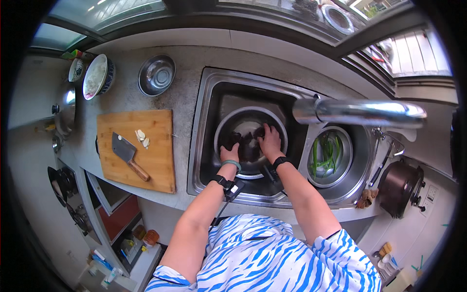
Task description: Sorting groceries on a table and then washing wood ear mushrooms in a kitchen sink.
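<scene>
A round metal basin (pixel 219 126) with water sits in the larger bowl of the stainless steel sink (pixel 199 146). Dark, purplish-black food pieces (pixel 249 144), perhaps eggplant, lie in it. At the basin's left side my left hand (pixel 230 154) has its thumb and fingers about one dark piece (pixel 235 137). Across from it, my right hand (pixel 271 143) holds another dark piece (pixel 259 132) between thumb and fingers. The fingertips of both hands are partly hidden by the dark pieces and the water.
Green vegetable strips (pixel 325 155) lie in a metal bowl (pixel 348 146) in the smaller sink bowl. The faucet (pixel 361 113) reaches over the right side. Left are a cutting board (pixel 153 171), cleaver (pixel 124 146), garlic cloves (pixel 142 138), and an empty metal bowl (pixel 157 75). A dark pot (pixel 399 188) stands right.
</scene>
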Motion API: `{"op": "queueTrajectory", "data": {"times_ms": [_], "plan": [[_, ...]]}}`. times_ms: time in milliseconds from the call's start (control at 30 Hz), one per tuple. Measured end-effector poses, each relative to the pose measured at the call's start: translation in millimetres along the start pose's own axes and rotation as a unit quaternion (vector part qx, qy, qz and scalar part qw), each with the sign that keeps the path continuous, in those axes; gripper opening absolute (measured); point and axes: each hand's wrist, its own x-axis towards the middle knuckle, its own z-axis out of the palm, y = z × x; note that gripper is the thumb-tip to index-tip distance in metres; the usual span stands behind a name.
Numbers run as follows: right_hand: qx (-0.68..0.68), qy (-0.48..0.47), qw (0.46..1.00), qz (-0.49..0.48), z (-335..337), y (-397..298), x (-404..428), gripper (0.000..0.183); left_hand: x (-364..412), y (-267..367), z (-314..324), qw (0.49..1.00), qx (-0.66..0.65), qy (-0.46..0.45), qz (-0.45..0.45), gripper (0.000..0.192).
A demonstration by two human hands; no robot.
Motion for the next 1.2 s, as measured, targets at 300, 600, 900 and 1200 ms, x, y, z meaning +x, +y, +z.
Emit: {"op": "queueTrajectory", "data": {"times_ms": [300,600,900,1200], "plan": [[0.347,-0.259,0.88,0.196,31,10,17,0.023,32,-45,34,0.98,0.059,-0.182,-0.045,0.041],[0.503,-0.191,0.83,0.149,-28,-9,-45,0.02,-13,-1,7,0.971,-0.055,-0.15,0.175,0.037],[0.497,-0.211,0.841,-0.037,-49,-42,-93,0.024,-56,27,-53,0.851,-0.28,-0.432,0.107,0.022],[0.589,-0.209,0.772,0.113,-60,-29,-141,0.021,-92,16,-51,0.944,-0.183,-0.215,0.171,0.026]]}}
